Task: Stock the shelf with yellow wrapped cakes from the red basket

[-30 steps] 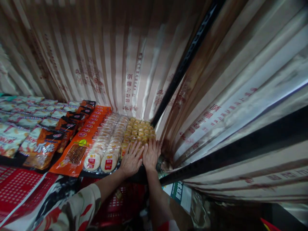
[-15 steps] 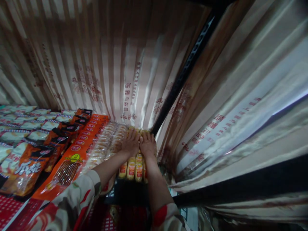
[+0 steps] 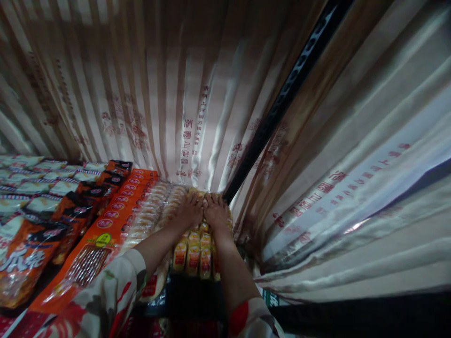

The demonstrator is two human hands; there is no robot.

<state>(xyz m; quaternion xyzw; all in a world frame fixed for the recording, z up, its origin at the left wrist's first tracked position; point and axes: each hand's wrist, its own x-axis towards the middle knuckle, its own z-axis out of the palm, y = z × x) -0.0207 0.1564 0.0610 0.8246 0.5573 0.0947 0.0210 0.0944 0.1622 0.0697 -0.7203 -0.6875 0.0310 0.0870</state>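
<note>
Both my hands lie side by side, palms down, on the far end of a row of small yellow snack packs [image 3: 192, 256] on a shelf. My left hand [image 3: 190, 211] has its fingers stretched flat toward the back wall. My right hand [image 3: 215, 211] rests beside it, fingers also flat and reaching the back of the row. Neither hand holds anything. The near packs of the row show between my forearms.
Left of the yellow packs lie clear bags of round biscuits [image 3: 150, 220], orange packets [image 3: 105, 225], dark orange bags [image 3: 24, 253] and pale packets [image 3: 42, 178]. A striped, printed curtain [image 3: 183, 103] hangs behind and to the right. A black perforated upright [image 3: 282, 98] runs diagonally.
Both hands slid from the near end of the yellow packs to the back of the row, uncovering the front packs. My view moved closer to the shelf.
</note>
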